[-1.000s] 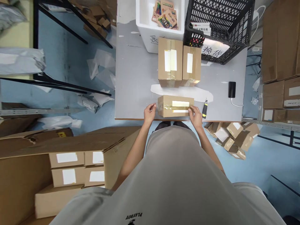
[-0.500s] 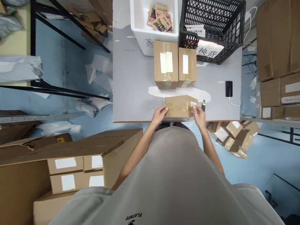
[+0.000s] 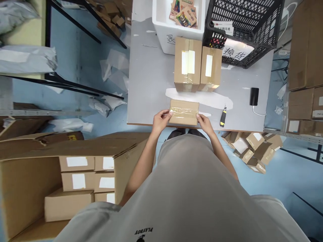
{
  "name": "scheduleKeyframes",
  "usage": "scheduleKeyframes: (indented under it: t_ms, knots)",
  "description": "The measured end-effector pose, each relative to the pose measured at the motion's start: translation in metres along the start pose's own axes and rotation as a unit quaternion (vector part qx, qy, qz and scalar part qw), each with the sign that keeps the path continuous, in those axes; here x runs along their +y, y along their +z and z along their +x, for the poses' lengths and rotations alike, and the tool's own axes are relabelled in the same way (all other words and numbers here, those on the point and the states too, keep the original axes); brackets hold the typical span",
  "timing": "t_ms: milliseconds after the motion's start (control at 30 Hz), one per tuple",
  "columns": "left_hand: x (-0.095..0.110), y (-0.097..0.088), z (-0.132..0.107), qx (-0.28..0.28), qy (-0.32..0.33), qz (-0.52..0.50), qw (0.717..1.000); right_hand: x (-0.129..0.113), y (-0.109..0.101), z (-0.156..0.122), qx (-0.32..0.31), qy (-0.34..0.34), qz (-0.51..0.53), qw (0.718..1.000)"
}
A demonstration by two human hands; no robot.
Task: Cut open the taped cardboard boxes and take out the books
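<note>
A small cardboard box with clear tape across it lies at the front edge of the grey table. My left hand grips its left end, thumb on the taped face. At its right end my right hand holds it between thumb and fingers. To the right of the box lies a yellow and black utility knife. Behind it, two taped cardboard boxes stand side by side: a larger one and a narrower one, both with white labels.
A white bin with several small colourful packs stands at the back, beside a black plastic crate. A phone with a cable lies on the table at right. Boxes fill a large carton at lower left; more boxes lie on the floor.
The box between my hands has turned, so its label at the right end no longer shows. It and both hands are now farther left of the knife. The camera view has shifted slightly.
</note>
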State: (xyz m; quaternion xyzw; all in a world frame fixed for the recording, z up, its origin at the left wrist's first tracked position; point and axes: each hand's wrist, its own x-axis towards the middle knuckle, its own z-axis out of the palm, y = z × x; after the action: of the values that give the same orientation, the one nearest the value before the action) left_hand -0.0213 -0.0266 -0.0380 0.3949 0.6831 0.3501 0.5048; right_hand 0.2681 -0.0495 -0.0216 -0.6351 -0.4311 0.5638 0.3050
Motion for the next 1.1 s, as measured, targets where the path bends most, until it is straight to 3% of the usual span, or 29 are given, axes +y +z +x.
scheduleKeyframes:
  t_ms: [400, 600, 667, 767, 867, 1100]
  knots:
    - [-0.014, 0.004, 0.002, -0.015, -0.013, -0.056, 0.998, 0.004, -0.012, 0.002, -0.009, -0.026, -0.018, 0.999]
    - [-0.042, 0.012, 0.018, -0.034, -0.095, -0.066, 0.993, 0.013, -0.045, -0.009, 0.024, 0.016, 0.017, 0.999]
    - [-0.050, 0.018, 0.023, -0.035, -0.107, -0.050, 0.992, 0.019, -0.060, -0.015, 0.066, 0.029, 0.012, 0.997]
    - [-0.055, 0.032, 0.026, -0.041, -0.111, -0.044, 0.992, 0.026, -0.079, -0.023, 0.191, 0.030, -0.032, 0.981]
    - [-0.053, 0.050, 0.026, -0.057, -0.115, -0.046, 0.991, 0.026, -0.086, -0.030, 0.281, -0.003, -0.068, 0.957]
    - [-0.035, 0.088, 0.016, -0.139, -0.093, -0.079, 0.983, 0.011, -0.072, -0.031, 0.242, -0.030, -0.082, 0.966]
